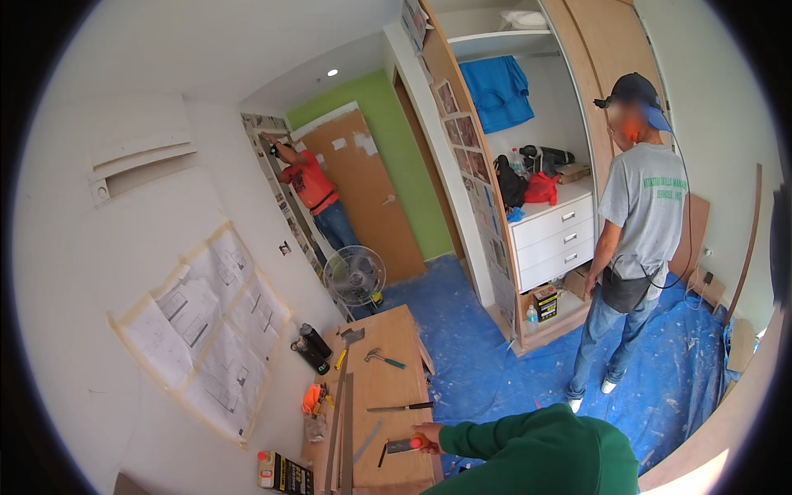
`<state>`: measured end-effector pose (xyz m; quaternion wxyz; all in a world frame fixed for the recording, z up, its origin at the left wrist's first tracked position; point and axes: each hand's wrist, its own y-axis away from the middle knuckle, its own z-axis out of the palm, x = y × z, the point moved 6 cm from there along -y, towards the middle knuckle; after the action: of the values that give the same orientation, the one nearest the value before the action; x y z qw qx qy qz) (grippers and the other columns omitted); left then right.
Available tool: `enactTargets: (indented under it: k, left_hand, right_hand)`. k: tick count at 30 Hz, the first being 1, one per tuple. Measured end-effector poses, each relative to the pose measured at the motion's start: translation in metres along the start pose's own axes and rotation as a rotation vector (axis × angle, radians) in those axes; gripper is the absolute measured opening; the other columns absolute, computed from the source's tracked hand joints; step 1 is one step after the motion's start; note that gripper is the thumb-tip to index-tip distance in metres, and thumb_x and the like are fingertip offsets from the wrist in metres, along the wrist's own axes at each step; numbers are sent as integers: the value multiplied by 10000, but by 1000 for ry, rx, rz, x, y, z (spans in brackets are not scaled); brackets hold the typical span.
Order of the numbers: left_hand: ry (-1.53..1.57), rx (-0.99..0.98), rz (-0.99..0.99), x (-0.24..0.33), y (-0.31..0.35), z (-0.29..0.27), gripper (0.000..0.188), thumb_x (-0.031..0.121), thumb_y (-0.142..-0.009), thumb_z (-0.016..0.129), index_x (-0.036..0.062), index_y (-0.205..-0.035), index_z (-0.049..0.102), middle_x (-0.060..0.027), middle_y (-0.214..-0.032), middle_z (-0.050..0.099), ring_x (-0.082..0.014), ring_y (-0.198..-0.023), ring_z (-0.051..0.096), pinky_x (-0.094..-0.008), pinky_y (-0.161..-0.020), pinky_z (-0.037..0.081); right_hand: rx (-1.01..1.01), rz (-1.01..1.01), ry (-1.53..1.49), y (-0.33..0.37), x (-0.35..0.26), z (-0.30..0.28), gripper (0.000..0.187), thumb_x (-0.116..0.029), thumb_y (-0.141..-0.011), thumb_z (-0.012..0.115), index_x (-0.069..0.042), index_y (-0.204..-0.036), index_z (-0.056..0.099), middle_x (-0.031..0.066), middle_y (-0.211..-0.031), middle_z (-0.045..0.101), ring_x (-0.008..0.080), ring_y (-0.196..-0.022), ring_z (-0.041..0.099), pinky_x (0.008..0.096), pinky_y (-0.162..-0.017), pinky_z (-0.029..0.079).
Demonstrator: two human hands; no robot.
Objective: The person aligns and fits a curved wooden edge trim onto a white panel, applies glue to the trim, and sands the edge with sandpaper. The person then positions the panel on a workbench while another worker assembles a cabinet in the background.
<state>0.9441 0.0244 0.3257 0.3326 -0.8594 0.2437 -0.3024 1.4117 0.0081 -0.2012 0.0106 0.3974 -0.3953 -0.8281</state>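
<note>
My right arm, in a green sleeve, comes in from the lower edge and bends toward the wooden bench [394, 322]. My right hand [429, 438] is closed around a tool with a red grip and a flat grey blade [402, 446], perhaps a scraper; its exact kind is unclear. A thin dark stick [382, 455] lies just left of the blade. Close by are a grey metal strip [368, 440] and a long, narrow blade with a black handle [399, 407]. Farther up the bench rests a hammer [384, 357]. My left hand is out of view.
Long strips [346, 429] and dark bottles [314, 341] line the bench's wall side. A fan [354, 275] stands beyond. One person in grey [646, 198] stands right; another in red [312, 183] works by the door. Blue sheeting [470, 363] covers the floor.
</note>
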Motion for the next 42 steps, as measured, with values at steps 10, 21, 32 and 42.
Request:
enactTargets:
  k: [10,21,32,42]
  left_hand:
    - [-19,-41,95,-15,-4,8,575,-9,-877,725,-39,-1400,489,-217,-1153,677,-292,-1107,661,-392,-964,527]
    - [53,-13,76,-23,-5,11,550,-34,-883,722,-18,-1389,508,-173,-1145,655,-249,-1037,649,-355,-942,530]
    - [-21,-32,113,-24,-10,12,521,-33,-889,712,-20,-1373,518,-165,-1133,659,-251,-1059,637,-368,-955,523]
    - [12,-33,40,-38,-15,18,533,-15,-899,717,-13,-1387,505,-158,-1131,657,-257,-1045,645,-366,-956,514]
  right_hand:
    - [-23,84,28,8,7,3,571,-664,-992,484,-112,-1004,631,82,-691,653,124,-481,566,251,-425,448]
    - [-28,62,-33,-2,-9,27,587,-658,-997,478,-88,-982,622,85,-682,644,136,-478,568,255,-434,454]
    - [-20,76,-57,-8,7,24,569,-653,-985,508,-101,-1012,641,86,-723,661,140,-517,603,251,-436,455]
    - [68,71,-63,-6,7,1,560,-625,-1003,491,-81,-1023,627,85,-728,653,143,-531,608,263,-454,469]
